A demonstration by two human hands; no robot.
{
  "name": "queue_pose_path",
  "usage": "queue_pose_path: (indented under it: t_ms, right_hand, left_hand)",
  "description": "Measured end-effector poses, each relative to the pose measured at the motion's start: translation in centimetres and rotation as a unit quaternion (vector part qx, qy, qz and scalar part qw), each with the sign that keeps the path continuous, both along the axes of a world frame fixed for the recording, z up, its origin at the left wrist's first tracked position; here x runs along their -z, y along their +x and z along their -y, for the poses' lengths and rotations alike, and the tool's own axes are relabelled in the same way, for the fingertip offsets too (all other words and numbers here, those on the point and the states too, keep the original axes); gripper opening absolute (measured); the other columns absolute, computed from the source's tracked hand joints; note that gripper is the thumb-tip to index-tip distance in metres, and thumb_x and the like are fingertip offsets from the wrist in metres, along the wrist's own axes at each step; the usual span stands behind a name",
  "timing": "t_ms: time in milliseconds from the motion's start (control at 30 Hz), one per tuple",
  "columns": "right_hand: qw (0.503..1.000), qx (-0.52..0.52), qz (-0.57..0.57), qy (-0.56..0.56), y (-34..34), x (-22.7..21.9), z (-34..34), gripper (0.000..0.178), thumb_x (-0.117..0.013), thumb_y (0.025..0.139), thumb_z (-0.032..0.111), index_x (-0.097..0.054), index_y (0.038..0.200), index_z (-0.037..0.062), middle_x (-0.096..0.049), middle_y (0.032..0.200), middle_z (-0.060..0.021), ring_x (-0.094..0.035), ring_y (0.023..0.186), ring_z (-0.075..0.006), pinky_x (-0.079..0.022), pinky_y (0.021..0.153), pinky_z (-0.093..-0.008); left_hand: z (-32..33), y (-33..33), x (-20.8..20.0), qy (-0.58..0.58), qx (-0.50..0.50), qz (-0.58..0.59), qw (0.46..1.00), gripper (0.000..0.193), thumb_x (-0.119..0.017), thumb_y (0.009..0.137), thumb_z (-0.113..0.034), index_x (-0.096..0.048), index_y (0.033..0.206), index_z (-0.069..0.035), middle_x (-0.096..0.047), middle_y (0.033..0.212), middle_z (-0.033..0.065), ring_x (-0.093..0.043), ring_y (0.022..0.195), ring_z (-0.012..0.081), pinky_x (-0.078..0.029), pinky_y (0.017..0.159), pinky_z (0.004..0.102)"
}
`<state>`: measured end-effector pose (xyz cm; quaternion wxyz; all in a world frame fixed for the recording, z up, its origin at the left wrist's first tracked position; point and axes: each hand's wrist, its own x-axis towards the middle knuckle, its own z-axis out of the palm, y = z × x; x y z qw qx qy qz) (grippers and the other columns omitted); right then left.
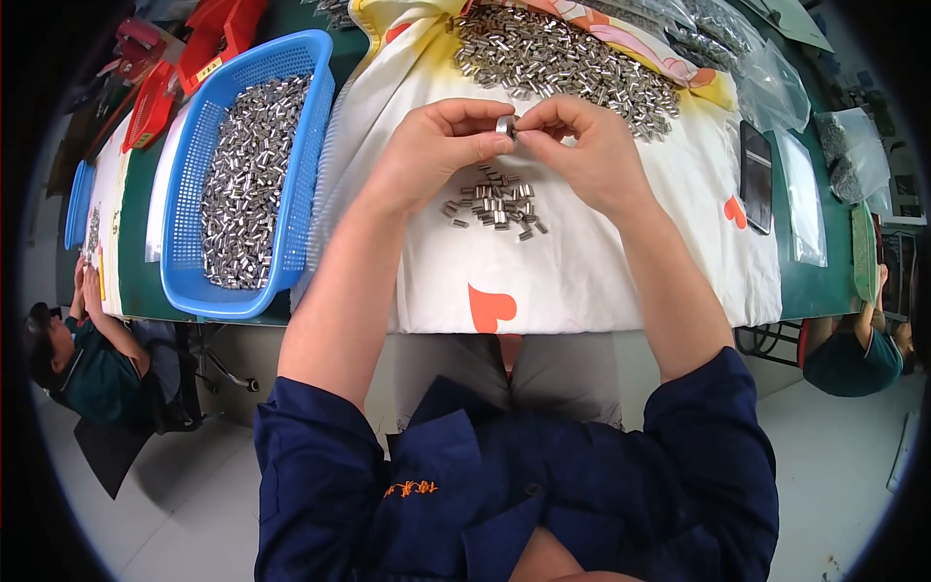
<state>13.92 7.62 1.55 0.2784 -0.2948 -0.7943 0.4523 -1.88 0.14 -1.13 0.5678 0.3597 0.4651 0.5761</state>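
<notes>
My left hand [433,147] is closed in a pinch on a small silvery metal ring [504,125], held above the cloth. The fingertips of my right hand [588,147] are pressed together right beside the ring; whatever they grip is too small and covered to make out. Below my hands lies a loose little pile of short metal cylinders [497,206] on the white cloth [582,281]. Beyond my hands spreads a much larger heap of similar metal cylinders [562,70].
A blue plastic basket [180,228] full of metal cylinders stands at the left. Red bins [208,48] are behind it. At the right lie a black phone [755,179], a clear bag [801,199] and bagged parts [853,155]. Other people [92,354] sit at both sides.
</notes>
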Motion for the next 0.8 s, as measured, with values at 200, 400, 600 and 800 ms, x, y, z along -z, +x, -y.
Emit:
queue_pose_path:
  t_ms: [200,400,600,800]
  right_hand:
    - [0.958,0.022,-0.012,0.285,-0.5,0.7,0.8,0.005,-0.058,0.068,0.007,-0.058,0.07,0.0026,-0.058,0.067,-0.0081,-0.056,0.063,-0.0225,-0.044,0.056,-0.0292]
    - [0.976,0.018,-0.027,0.214,-0.2,0.4,0.9,0.006,-0.059,0.069,0.008,-0.06,0.073,0.003,-0.059,0.068,-0.0071,-0.057,0.063,-0.0194,-0.044,0.057,-0.0281]
    - [0.997,-0.02,0.071,0.03,0.7,-0.2,-0.4,0.012,-0.061,0.07,0.012,-0.061,0.079,0.0034,-0.061,0.071,-0.0055,-0.057,0.062,-0.0119,-0.044,0.059,-0.0226]
    - [0.953,0.016,0.175,0.246,-0.7,0.6,-4.6,0.014,-0.06,0.068,0.011,-0.062,0.081,0.0057,-0.061,0.075,-0.0081,-0.058,0.07,-0.0213,-0.045,0.064,-0.0325]
  left_hand:
    - [0.2,0.3,-0.2,-0.002,-0.021,-0.062,0.998,0.031,-0.063,0.073,-0.002,-0.056,0.102,0.002,-0.062,0.085,0.008,-0.058,0.077,0.0112,-0.047,0.07,0.0208]
    - [0.2,0.1,0.0,0.014,-0.01,-0.012,1.0,0.032,-0.064,0.072,-0.003,-0.055,0.102,0.004,-0.062,0.085,0.0089,-0.059,0.077,0.0112,-0.047,0.07,0.0209]
    - [0.4,0.6,-0.6,-0.008,0.024,-0.056,0.998,0.029,-0.064,0.072,-0.003,-0.057,0.099,0.003,-0.062,0.085,0.008,-0.058,0.077,0.0103,-0.047,0.07,0.0204]
    - [0.3,0.7,-0.5,-0.019,0.027,-0.12,0.992,0.028,-0.063,0.072,-0.002,-0.058,0.099,0.002,-0.062,0.084,0.0053,-0.058,0.077,0.009,-0.047,0.069,0.02]
